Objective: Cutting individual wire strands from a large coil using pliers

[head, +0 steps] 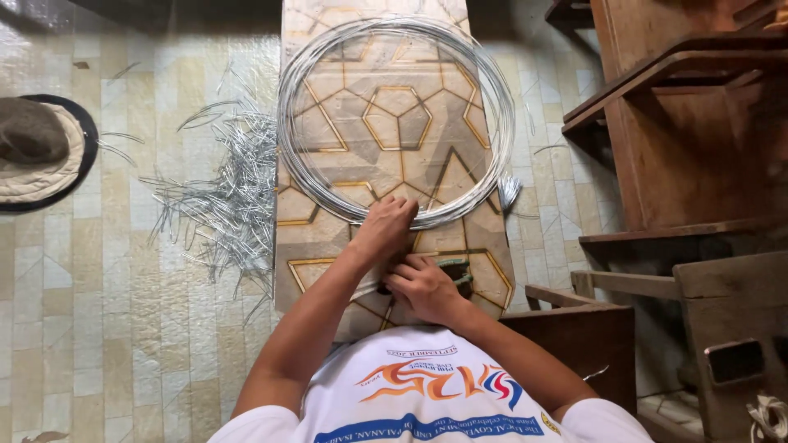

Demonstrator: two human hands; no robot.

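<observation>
One wire coil (396, 123) is lying on one patterned board (328, 238); one heap of cut wire pieces (230, 205), too many to count; two hands are working.

Home workshop, tiled floor (98, 328), wire coil (394, 123) on patterned board (460, 238), cut wire pieces (230, 205), rough wooden furniture (681, 148)

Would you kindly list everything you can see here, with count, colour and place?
wire coil: one, silver, lying flat on the board ahead of the hands
board: one, tan with a gold hexagon pattern, lying on the floor
cut wire pieces: a heap, silver, on the floor left of the board
hat: one, beige and brown with a dark brim, far left on the floor
wooden furniture: several brown pieces, right side
floor: pale tiled
shirt: one, white with a printed design, bottom edge
left hand: touching the coil's near edge
right hand: closed on a small tool, partly hidden
</observation>
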